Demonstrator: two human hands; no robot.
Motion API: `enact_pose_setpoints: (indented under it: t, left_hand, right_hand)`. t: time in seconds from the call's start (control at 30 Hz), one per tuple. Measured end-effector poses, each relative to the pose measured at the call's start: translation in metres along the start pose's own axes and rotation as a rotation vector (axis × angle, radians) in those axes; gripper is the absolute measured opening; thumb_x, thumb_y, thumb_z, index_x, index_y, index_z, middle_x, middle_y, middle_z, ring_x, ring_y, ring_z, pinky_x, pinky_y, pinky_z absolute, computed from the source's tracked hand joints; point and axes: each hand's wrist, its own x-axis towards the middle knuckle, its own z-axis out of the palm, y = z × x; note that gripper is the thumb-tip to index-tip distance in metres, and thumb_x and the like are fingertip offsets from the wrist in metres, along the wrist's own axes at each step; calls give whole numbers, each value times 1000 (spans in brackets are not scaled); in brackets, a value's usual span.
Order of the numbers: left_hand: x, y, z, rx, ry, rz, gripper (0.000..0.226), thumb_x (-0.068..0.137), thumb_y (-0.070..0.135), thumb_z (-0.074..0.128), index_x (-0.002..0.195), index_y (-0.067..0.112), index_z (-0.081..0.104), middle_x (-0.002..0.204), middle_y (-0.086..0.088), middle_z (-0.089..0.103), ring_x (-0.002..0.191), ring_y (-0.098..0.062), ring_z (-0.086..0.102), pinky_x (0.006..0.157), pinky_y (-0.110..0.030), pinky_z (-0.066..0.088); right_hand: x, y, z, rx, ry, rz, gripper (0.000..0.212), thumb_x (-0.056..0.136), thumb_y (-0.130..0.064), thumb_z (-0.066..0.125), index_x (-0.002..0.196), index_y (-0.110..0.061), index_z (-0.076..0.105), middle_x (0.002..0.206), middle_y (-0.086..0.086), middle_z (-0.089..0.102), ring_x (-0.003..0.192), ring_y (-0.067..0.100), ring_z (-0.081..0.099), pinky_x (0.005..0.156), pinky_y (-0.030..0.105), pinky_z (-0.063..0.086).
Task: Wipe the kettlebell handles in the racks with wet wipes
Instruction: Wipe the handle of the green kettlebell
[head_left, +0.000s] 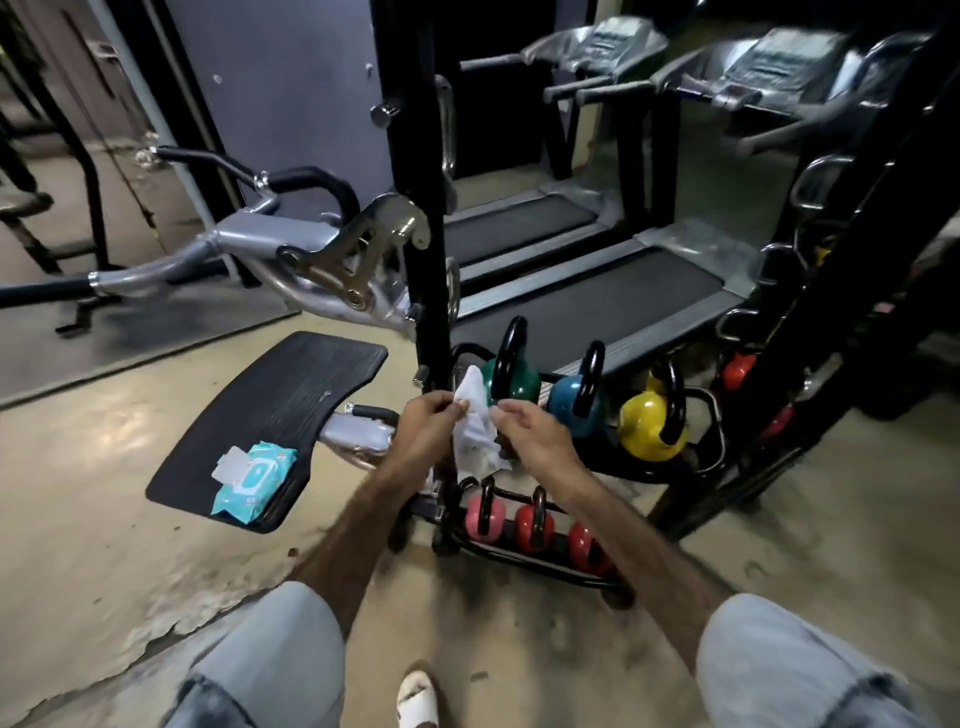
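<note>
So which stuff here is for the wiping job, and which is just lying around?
For the job: wipe, held by left hand and right hand; wipes pack; kettlebells; rack.

Just there: treadmills, black footplate, machine handlebars.

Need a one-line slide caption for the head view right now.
Both hands spread a wet wipe above the kettlebell rack.

Dim indoor light is leaving the black frames at 3 o'clock sinking into near-solid shadow. Soft glare is showing on the pale floor (93, 457) at 8 o'clock. Motion blur is smearing the treadmill consoles (613, 41) at 12 o'clock, and wide-angle distortion is bending straight lines towards the edges.
</note>
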Motion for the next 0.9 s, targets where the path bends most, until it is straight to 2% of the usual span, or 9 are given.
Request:
enact_pose_setpoints:
  t: [0.1,0.2,0.3,0.4,0.5,0.6,0.67,0.8,0.9]
  left_hand:
    - [12,8,19,-52,-148,-16,25,98,25,49,101,11,69,88,-7,71,83,-24,68,71,-34,56]
    - [35,15,31,-174,-285,-77,27,101,17,42,109,6,64,93,-10,69,84,-21,68,72,-29,56]
    - [72,17,30,-174,-282,-93,25,102,11,38,119,6,54,102,-15,66,87,-23,67,76,-31,57]
    - [112,9,23,-131,-186,-84,21,99,6,43,115,-2,53,98,-20,66,77,-25,68,74,-37,60]
    - [152,-5,18,100,-143,-5,19,93,5,51,110,5,60,96,-11,69,75,-24,68,76,-44,59]
    - [189,-15,17,387,-219,161,24,90,5,57,112,9,65,106,-2,69,95,-14,66,88,-29,54]
    - [201,-18,19,495,-236,256,29,88,1,56,114,10,66,111,0,68,102,-11,64,92,-23,50]
    - [245,-17,28,509,-250,371,39,77,-12,51,109,4,67,109,-10,69,101,-20,65,94,-36,52]
    - [278,-5,43,530,-316,400,43,75,-10,53,116,-2,62,117,-19,65,105,-29,63,94,-40,52]
  right_hand:
    - [21,4,4,226,-46,110,33,91,-47,61,112,-23,69,109,-3,72,102,16,67,81,27,54]
    - [51,3,2,325,63,159,27,90,-39,65,110,-21,71,100,-1,74,96,16,69,82,31,55]
    - [85,10,-3,293,159,187,15,90,-21,64,100,-16,74,89,2,74,88,22,69,75,35,57]
    - [118,20,-8,244,243,248,12,88,-18,65,94,-17,75,91,4,75,93,30,71,83,46,59]
    - [141,17,-19,154,408,230,21,90,-18,63,109,-18,72,97,-5,72,90,18,68,80,35,58]
    - [163,16,-27,3,507,153,27,94,-20,60,119,-22,68,104,-8,70,92,11,62,70,21,45]
    - [172,18,-27,-85,504,83,28,94,-21,60,121,-20,69,112,-6,72,97,9,63,78,18,44]
    - [191,31,-14,-156,430,-58,30,94,-16,61,123,-18,68,104,-4,73,83,-8,61,73,1,41]
    - [196,50,1,-209,270,-181,41,92,-18,56,133,-17,60,139,-5,49,125,1,50,100,1,34]
